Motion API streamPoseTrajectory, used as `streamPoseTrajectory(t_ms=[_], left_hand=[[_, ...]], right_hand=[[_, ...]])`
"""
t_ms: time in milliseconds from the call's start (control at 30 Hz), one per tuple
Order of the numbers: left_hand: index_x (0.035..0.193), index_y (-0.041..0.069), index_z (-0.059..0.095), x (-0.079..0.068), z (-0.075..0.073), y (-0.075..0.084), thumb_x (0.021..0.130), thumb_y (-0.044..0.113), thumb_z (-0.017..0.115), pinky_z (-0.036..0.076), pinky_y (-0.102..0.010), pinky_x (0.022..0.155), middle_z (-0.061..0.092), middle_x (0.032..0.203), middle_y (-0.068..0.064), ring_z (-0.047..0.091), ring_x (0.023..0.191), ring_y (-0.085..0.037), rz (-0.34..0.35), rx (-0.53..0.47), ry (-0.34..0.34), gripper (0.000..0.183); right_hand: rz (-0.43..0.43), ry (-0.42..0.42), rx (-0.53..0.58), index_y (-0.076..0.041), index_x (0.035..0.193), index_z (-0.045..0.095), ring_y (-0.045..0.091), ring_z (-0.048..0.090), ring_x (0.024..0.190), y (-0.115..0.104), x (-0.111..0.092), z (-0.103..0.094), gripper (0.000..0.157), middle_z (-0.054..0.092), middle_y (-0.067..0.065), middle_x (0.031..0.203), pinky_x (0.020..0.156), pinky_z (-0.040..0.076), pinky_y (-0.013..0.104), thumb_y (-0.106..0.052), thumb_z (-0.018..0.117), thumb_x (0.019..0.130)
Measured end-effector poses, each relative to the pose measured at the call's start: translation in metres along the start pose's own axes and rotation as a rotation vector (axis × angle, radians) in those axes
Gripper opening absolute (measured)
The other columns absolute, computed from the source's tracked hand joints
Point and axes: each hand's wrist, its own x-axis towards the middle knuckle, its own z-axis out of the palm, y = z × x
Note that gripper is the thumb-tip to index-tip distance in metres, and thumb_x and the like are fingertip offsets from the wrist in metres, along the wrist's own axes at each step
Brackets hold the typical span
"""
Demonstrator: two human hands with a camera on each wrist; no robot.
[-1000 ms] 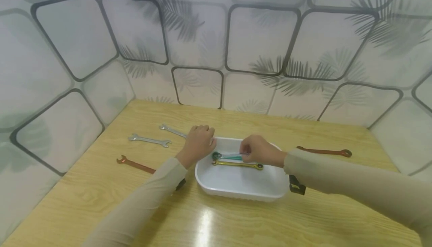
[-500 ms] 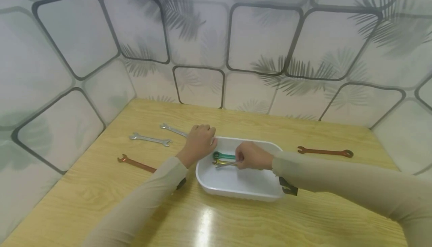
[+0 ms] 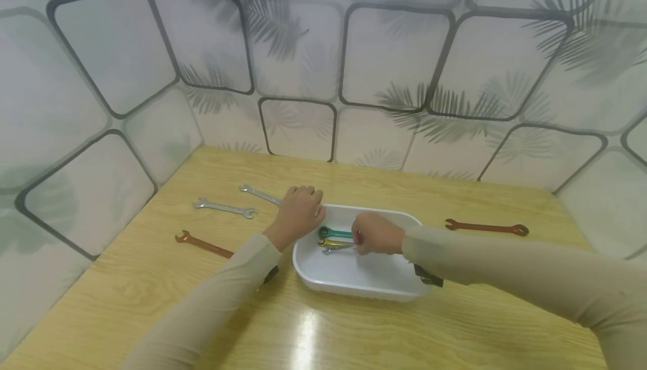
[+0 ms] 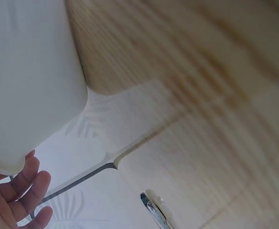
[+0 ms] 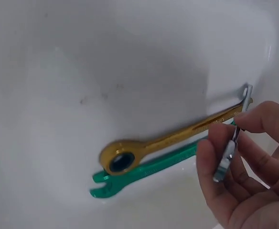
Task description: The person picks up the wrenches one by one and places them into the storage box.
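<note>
My right hand [image 3: 376, 233] is inside the white plastic tub [image 3: 354, 288], pinching a silver wrench [image 5: 229, 155] between thumb and fingers. One end of that wrench is low over the tub floor, close to the gold ratchet wrench [image 5: 168, 138]. Beside the gold one lies a green ratchet wrench [image 5: 154, 167]; both are partly covered by the hand in the head view. At the tub's back left corner, my left hand [image 3: 298, 213] grips the rim, its curled fingers [image 4: 27, 179] showing from below in the left wrist view.
Left of the tub lie two silver open-ended wrenches [image 3: 224, 208] [image 3: 260, 193] and a copper-red wrench [image 3: 204, 245], partly behind the left sleeve. Another copper-red wrench [image 3: 487, 227] lies to the right on the wooden table [image 3: 384, 336]. Patterned walls [image 3: 298, 131] stand behind and to the left.
My right hand has brought the silver wrench nearer to me, from above the green wrench to the near side of the gold one, and lower. The left hand stays put.
</note>
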Motion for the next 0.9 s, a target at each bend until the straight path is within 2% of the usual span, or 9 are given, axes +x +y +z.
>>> streamPoseTrajectory(t_ms=[200,467,667,900], left_hand=[[0.082,0.008,0.061,-0.001,0.002,-0.001,0.085,0.022,0.061,0.050,-0.035,0.071,0.060,0.071,-0.005,0.058,0.068,-0.019,0.007,-0.019,0.033,0.014],[0.082,0.008,0.060,-0.001,0.001,-0.001,0.086,0.023,0.059,0.050,-0.036,0.073,0.060,0.072,-0.005,0.058,0.069,-0.019,0.004,-0.027,0.024,0.015],[0.081,0.008,0.060,-0.001,0.001,-0.001,0.085,0.022,0.060,0.050,-0.036,0.071,0.059,0.071,-0.004,0.057,0.068,-0.019,0.007,-0.031,0.031,0.015],[0.080,0.008,0.060,0.000,0.003,-0.002,0.085,0.021,0.061,0.050,-0.036,0.071,0.059,0.070,-0.004,0.057,0.067,-0.019,0.012,-0.031,0.043,0.014]], right_hand=[[-0.008,-0.039,-0.122,-0.008,0.069,0.059,0.013,0.049,0.062,-0.005,0.002,-0.002,0.018,0.058,-0.001,0.066,0.060,0.044,0.025,0.000,0.074,0.069],[-0.055,-0.047,-0.346,-0.010,0.075,0.056,0.013,0.049,0.064,0.000,0.014,0.010,0.023,0.058,-0.001,0.069,0.065,0.048,0.028,-0.003,0.076,0.065],[-0.044,-0.079,-0.391,-0.011,0.080,0.055,0.014,0.053,0.069,-0.001,0.015,0.018,0.028,0.060,0.001,0.074,0.071,0.051,0.031,-0.004,0.077,0.064],[-0.037,-0.117,-0.453,-0.009,0.085,0.058,0.015,0.055,0.072,-0.003,0.019,0.023,0.024,0.062,0.003,0.080,0.075,0.052,0.032,-0.004,0.074,0.068]])
